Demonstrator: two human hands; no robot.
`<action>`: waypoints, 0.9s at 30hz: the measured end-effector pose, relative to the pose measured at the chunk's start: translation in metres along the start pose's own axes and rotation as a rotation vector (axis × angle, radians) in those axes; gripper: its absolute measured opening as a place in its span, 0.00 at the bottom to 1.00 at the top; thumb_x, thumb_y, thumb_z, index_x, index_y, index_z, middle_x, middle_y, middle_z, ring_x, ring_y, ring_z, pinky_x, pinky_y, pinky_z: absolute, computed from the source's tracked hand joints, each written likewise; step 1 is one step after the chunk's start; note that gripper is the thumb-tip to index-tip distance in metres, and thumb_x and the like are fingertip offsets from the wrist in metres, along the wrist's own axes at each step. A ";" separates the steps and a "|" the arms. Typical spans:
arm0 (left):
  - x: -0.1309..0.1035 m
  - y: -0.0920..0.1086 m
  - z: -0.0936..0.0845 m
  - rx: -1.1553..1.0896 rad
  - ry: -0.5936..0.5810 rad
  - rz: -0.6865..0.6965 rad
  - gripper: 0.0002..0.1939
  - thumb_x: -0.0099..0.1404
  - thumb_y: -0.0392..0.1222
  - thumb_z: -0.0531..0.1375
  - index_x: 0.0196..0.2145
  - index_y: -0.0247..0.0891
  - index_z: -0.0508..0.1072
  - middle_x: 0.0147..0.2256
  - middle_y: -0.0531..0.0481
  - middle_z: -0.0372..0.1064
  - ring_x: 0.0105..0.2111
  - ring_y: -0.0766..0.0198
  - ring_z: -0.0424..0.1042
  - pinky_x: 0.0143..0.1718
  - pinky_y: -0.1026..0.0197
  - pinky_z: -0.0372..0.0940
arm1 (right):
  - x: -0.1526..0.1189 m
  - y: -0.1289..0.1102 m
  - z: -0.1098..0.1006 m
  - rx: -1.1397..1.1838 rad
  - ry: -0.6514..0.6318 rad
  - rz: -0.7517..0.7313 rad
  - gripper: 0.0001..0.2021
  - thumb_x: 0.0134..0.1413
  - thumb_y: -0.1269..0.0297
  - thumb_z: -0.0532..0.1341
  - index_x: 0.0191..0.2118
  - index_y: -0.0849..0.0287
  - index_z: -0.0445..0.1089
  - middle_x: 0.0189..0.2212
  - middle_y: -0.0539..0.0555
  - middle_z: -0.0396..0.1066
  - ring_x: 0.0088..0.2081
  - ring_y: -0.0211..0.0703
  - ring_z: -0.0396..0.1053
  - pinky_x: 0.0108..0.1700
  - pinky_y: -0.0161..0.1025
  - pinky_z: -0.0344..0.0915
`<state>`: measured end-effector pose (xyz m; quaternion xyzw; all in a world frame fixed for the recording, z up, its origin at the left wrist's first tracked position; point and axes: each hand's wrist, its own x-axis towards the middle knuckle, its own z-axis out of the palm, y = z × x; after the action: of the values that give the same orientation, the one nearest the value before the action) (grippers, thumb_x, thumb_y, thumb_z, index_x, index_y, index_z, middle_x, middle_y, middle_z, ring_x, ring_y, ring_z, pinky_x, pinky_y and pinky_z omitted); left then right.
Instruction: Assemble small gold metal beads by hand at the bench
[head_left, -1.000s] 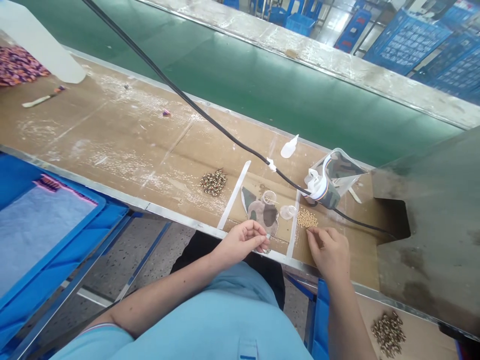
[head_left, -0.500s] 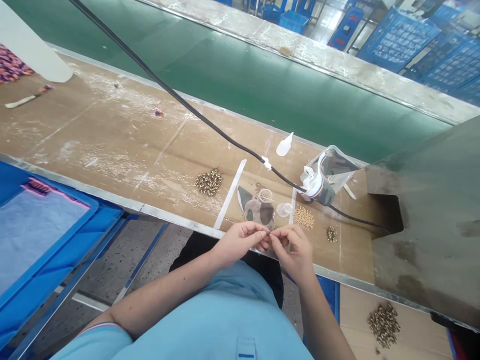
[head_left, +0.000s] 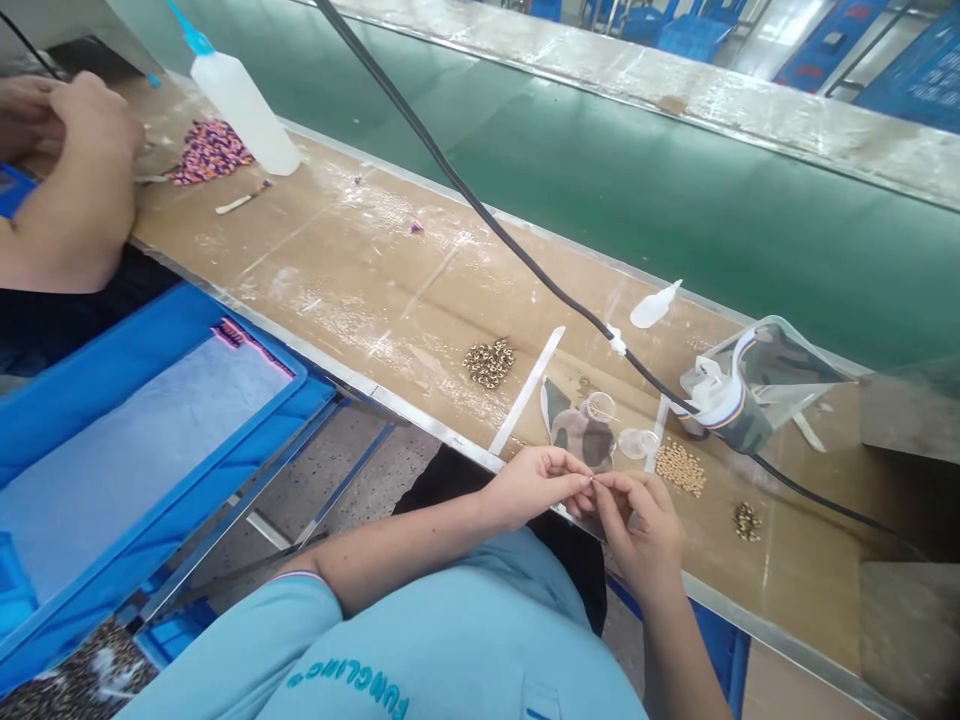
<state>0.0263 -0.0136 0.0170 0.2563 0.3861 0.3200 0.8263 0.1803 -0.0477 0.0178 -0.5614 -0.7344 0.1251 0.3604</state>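
Observation:
My left hand (head_left: 541, 486) and my right hand (head_left: 643, 518) meet fingertip to fingertip over the table's near edge. Both are closed in a pinch; whatever sits between the fingers is too small to make out. Just beyond them lies a camouflage-patterned cloth (head_left: 581, 432) with a small clear cup (head_left: 601, 406) on it, a thin stick resting in the cup. A second small clear dish (head_left: 634, 443) is beside the cloth. To the right are a pile of tan beads (head_left: 680, 468) and a small dark-and-gold pile (head_left: 747, 522). A larger pile of dark-and-gold pieces (head_left: 489, 363) lies left of a white tape strip (head_left: 528, 390).
A black cable (head_left: 457, 183) crosses above the table. A clear bag (head_left: 780, 370) stands at right, a white bottle (head_left: 244, 112) far left near a pink-and-purple pile (head_left: 210, 152). Another person's hands (head_left: 94, 115) work at upper left. A blue tray (head_left: 187, 360) sits below the table's edge.
The view has swung to the left, so the other person's arms and the whole bottle now show. My hands stay pinched together in front of the cloth.

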 end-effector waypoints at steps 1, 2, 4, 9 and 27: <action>0.000 -0.001 0.000 0.010 0.007 0.004 0.22 0.44 0.51 0.69 0.29 0.30 0.71 0.23 0.50 0.71 0.24 0.69 0.69 0.29 0.64 0.64 | 0.000 0.000 0.000 -0.016 -0.004 -0.015 0.04 0.58 0.66 0.57 0.34 0.55 0.69 0.28 0.50 0.68 0.30 0.36 0.66 0.31 0.34 0.64; 0.000 -0.002 0.000 0.021 0.013 0.008 0.22 0.45 0.51 0.69 0.30 0.30 0.71 0.23 0.50 0.71 0.24 0.70 0.69 0.29 0.65 0.64 | -0.001 0.001 0.000 -0.033 -0.008 -0.028 0.04 0.58 0.66 0.57 0.35 0.55 0.69 0.28 0.50 0.68 0.30 0.36 0.66 0.32 0.34 0.64; -0.001 -0.003 0.000 0.044 0.026 0.023 0.21 0.47 0.50 0.68 0.30 0.30 0.71 0.24 0.50 0.71 0.24 0.70 0.69 0.29 0.65 0.64 | -0.002 0.002 -0.001 -0.064 -0.022 -0.049 0.04 0.58 0.66 0.57 0.35 0.55 0.69 0.28 0.50 0.68 0.30 0.36 0.66 0.32 0.34 0.64; -0.002 -0.005 0.000 0.129 0.045 0.063 0.16 0.51 0.47 0.66 0.31 0.31 0.70 0.23 0.51 0.70 0.25 0.70 0.70 0.30 0.65 0.66 | -0.004 0.005 -0.002 -0.118 -0.045 -0.096 0.04 0.58 0.66 0.57 0.36 0.55 0.69 0.29 0.50 0.67 0.31 0.35 0.66 0.33 0.33 0.63; -0.004 -0.011 -0.004 0.735 0.122 0.354 0.09 0.60 0.36 0.54 0.32 0.34 0.75 0.29 0.48 0.73 0.29 0.66 0.70 0.32 0.66 0.66 | -0.011 0.008 0.002 -0.213 -0.080 -0.142 0.06 0.60 0.66 0.54 0.38 0.56 0.69 0.33 0.53 0.68 0.33 0.39 0.65 0.36 0.36 0.61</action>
<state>0.0252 -0.0231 0.0090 0.5774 0.4729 0.3126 0.5876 0.1860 -0.0543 0.0074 -0.5377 -0.7951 0.0429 0.2772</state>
